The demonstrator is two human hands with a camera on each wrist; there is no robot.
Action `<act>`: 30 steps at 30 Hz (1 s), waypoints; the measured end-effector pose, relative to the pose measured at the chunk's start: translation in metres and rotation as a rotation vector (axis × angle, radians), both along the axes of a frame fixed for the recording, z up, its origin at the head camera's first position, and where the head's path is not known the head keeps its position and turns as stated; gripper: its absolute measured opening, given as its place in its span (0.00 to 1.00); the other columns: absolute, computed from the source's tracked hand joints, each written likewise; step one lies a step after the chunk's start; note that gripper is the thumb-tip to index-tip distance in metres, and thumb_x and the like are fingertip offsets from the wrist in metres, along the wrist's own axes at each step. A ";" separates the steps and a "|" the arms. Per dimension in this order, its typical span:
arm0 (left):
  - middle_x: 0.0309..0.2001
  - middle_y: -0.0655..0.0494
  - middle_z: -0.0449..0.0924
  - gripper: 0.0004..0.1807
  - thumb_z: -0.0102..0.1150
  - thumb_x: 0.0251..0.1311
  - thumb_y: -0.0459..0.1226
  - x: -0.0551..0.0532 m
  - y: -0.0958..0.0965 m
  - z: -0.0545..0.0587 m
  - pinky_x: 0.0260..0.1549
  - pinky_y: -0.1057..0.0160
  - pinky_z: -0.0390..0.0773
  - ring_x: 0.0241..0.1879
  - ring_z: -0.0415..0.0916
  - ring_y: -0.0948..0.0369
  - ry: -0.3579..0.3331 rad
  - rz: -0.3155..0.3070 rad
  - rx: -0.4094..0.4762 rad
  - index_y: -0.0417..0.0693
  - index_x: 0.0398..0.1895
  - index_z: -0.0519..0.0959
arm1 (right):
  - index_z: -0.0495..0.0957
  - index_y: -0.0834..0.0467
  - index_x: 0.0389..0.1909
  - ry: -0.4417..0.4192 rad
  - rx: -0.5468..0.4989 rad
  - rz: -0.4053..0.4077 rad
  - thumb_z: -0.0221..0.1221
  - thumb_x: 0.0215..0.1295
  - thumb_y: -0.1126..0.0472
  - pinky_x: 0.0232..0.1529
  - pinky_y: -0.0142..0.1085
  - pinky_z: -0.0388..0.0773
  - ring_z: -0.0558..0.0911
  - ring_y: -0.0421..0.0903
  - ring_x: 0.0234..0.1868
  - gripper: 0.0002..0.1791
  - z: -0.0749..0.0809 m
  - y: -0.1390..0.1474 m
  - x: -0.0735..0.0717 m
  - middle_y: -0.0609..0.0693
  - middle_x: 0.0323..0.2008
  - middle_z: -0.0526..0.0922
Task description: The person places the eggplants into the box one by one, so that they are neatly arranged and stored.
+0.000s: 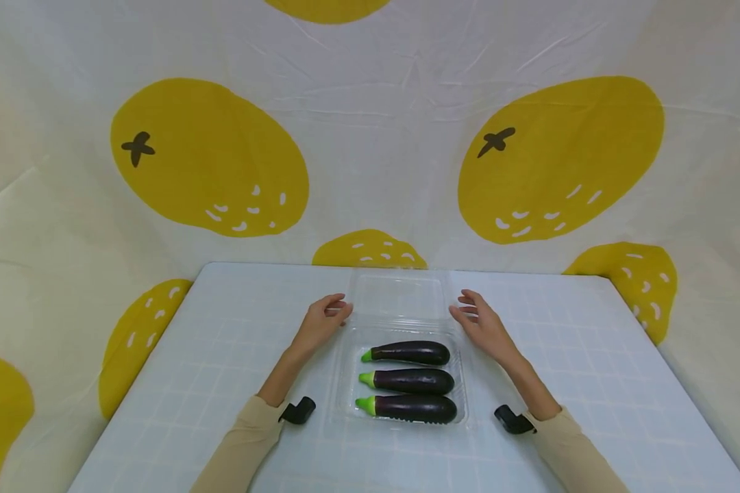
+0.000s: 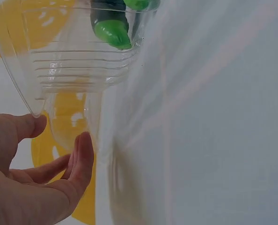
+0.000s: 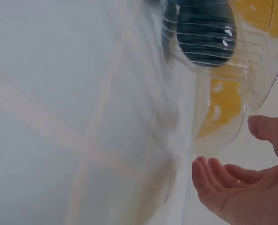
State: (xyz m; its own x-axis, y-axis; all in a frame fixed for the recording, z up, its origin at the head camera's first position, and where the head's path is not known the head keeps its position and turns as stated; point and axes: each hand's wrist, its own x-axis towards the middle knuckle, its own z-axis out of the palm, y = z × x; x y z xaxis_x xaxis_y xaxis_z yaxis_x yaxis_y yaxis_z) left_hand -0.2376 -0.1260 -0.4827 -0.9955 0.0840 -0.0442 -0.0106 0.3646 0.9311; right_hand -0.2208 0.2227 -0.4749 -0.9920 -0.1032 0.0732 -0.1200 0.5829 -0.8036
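Note:
A clear plastic clamshell box lies unfolded on the table, its lid tipped back toward the wall. Inside the base are three eggplants in a row: a far eggplant, a middle eggplant and a near eggplant, green stem ends to the left. My left hand is at the left side by the hinge, fingers loosely bent; in the left wrist view its thumb tip is right at the rim's corner. Opposite it, my right hand hovers beside the hinge, thumb and fingers apart with nothing between them.
A pale checked cloth covers the table. Behind it hangs a light curtain printed with large yellow fruit. Each wrist carries a small black camera, one left and one right, near the box's front corners.

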 end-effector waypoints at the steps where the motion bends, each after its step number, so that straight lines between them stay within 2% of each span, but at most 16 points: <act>1: 0.55 0.41 0.81 0.29 0.63 0.71 0.43 -0.001 0.000 0.000 0.49 0.56 0.83 0.49 0.83 0.50 -0.004 -0.006 0.008 0.35 0.69 0.72 | 0.59 0.70 0.74 -0.012 -0.003 -0.004 0.58 0.77 0.52 0.66 0.58 0.70 0.74 0.66 0.66 0.35 0.000 0.000 -0.001 0.70 0.67 0.71; 10: 0.54 0.35 0.79 0.29 0.63 0.72 0.36 -0.008 -0.004 -0.003 0.44 0.63 0.84 0.47 0.84 0.45 0.011 -0.083 0.154 0.29 0.70 0.69 | 0.64 0.71 0.71 -0.060 -0.054 0.019 0.56 0.79 0.53 0.66 0.56 0.71 0.76 0.66 0.64 0.31 -0.001 -0.001 -0.006 0.70 0.63 0.76; 14: 0.55 0.31 0.78 0.28 0.61 0.71 0.32 0.000 -0.002 0.015 0.46 0.59 0.84 0.48 0.83 0.42 -0.007 -0.104 0.184 0.24 0.69 0.68 | 0.66 0.72 0.70 -0.053 -0.074 0.016 0.56 0.79 0.56 0.64 0.55 0.72 0.78 0.65 0.62 0.29 -0.002 0.000 -0.008 0.69 0.60 0.78; 17: 0.57 0.27 0.76 0.28 0.60 0.71 0.28 0.002 -0.002 0.021 0.48 0.54 0.84 0.51 0.80 0.36 -0.022 -0.117 0.197 0.21 0.69 0.66 | 0.67 0.73 0.69 -0.032 -0.087 0.013 0.57 0.78 0.59 0.63 0.55 0.73 0.79 0.65 0.60 0.28 -0.002 0.000 -0.008 0.69 0.59 0.79; 21: 0.58 0.26 0.75 0.30 0.60 0.70 0.27 -0.008 -0.004 0.004 0.49 0.52 0.83 0.53 0.78 0.33 -0.005 -0.115 0.223 0.21 0.70 0.64 | 0.67 0.72 0.69 -0.010 -0.101 0.014 0.58 0.77 0.60 0.62 0.53 0.74 0.80 0.64 0.60 0.27 0.000 0.000 -0.008 0.69 0.58 0.79; 23: 0.59 0.26 0.75 0.30 0.60 0.70 0.27 -0.009 -0.005 0.001 0.50 0.50 0.83 0.52 0.78 0.33 0.009 -0.112 0.239 0.22 0.71 0.64 | 0.67 0.72 0.69 0.002 -0.106 0.017 0.58 0.77 0.61 0.62 0.52 0.75 0.80 0.64 0.59 0.28 0.001 0.000 -0.007 0.69 0.58 0.79; 25: 0.60 0.27 0.75 0.30 0.61 0.69 0.27 -0.009 -0.005 0.001 0.50 0.50 0.83 0.51 0.79 0.35 0.024 -0.113 0.246 0.23 0.71 0.64 | 0.67 0.72 0.69 0.020 -0.110 0.017 0.59 0.76 0.61 0.62 0.47 0.76 0.80 0.64 0.59 0.28 0.002 0.001 -0.007 0.69 0.58 0.79; 28: 0.60 0.27 0.75 0.31 0.61 0.69 0.27 -0.007 -0.006 0.003 0.48 0.54 0.84 0.50 0.81 0.38 0.047 -0.121 0.245 0.25 0.72 0.64 | 0.67 0.71 0.69 0.041 -0.114 0.021 0.60 0.75 0.62 0.58 0.32 0.77 0.80 0.64 0.58 0.28 0.003 0.002 -0.006 0.68 0.58 0.79; 30: 0.60 0.28 0.75 0.31 0.62 0.69 0.27 -0.006 -0.006 0.005 0.46 0.57 0.84 0.49 0.82 0.39 0.066 -0.124 0.237 0.26 0.72 0.65 | 0.67 0.71 0.69 0.054 -0.123 0.025 0.61 0.75 0.63 0.54 0.22 0.74 0.80 0.64 0.58 0.28 0.003 0.002 -0.006 0.69 0.58 0.79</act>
State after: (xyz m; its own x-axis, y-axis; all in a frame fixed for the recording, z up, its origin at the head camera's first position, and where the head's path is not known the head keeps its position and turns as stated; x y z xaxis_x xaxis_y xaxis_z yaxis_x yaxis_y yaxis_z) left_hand -0.2438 -0.1323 -0.4776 -0.9770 0.2057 0.0559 0.0842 0.1313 0.9878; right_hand -0.2272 0.2243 -0.4714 -0.9834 -0.1152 0.1406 -0.1788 0.4764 -0.8609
